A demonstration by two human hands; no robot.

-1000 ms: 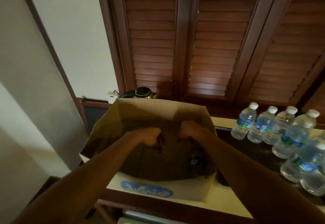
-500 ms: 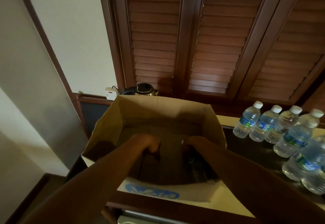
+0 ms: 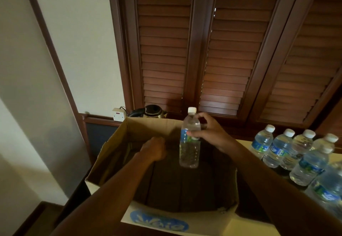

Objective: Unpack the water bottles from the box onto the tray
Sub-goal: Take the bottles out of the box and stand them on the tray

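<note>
Right hand (image 3: 209, 134) gripped upright water bottle (image 3: 190, 139) above open box (image 3: 114, 143). Left hand (image 3: 154, 150) curled inside box, grip unclear. Other bottles (image 3: 283, 150) stood on dark tray (image 3: 283, 173), right.

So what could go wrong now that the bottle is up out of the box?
The right hand pinches the clear plastic water bottle with the white cap by its upper part only, so it might slip back into the brown cardboard box. The clear bottles standing in the dark tray are packed close together; setting this one down carelessly could topple some.
</note>
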